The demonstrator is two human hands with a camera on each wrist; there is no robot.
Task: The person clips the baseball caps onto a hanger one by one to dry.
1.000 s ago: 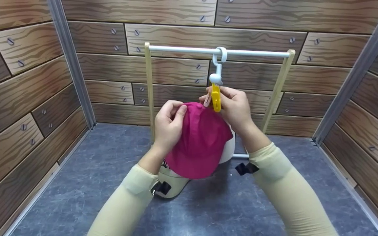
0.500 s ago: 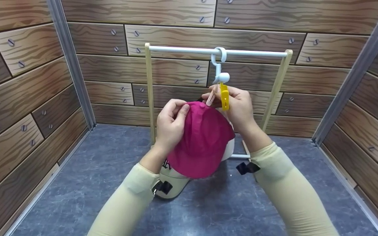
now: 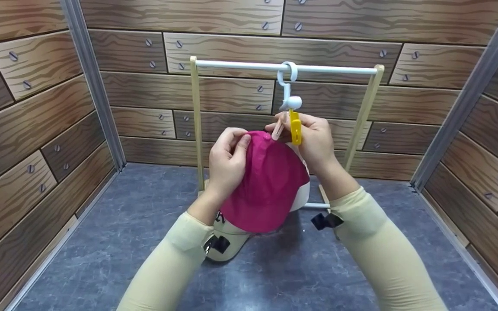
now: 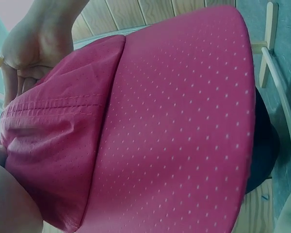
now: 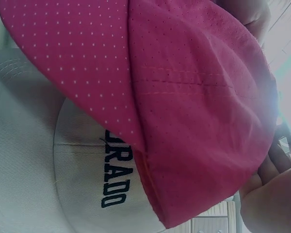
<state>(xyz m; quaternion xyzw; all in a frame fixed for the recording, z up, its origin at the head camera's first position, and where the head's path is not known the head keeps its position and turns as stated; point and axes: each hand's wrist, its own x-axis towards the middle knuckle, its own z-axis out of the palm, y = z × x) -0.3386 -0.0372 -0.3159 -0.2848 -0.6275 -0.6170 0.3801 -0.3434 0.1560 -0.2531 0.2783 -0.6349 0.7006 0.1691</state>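
A pink baseball cap point(image 3: 262, 190) hangs brim down at the middle of the head view. My left hand point(image 3: 227, 160) pinches its crown near the top button. With thumb and fingers my right hand point(image 3: 314, 140) pinches a pale pink clothespin point(image 3: 278, 128), whose lower end meets the cap's top; whether it bites the fabric I cannot tell. A yellow clothespin point(image 3: 295, 128) dangles in front of the right hand. Both pins are below a white hook point(image 3: 287, 86). Behind the pink cap is a cream cap point(image 5: 29, 141) with dark lettering, partly covered.
The hook loops over the white rail point(image 3: 240, 65) of a small stand with wooden posts point(image 3: 196, 125). A lower white bar point(image 3: 316, 206) joins its feet. Wood-patterned walls surround the grey floor point(image 3: 145, 190).
The pink cap and my left hand have risen slightly and shifted right. The white ball under the hook and the yellow clothespin have swung right; my right hand has moved slightly right.
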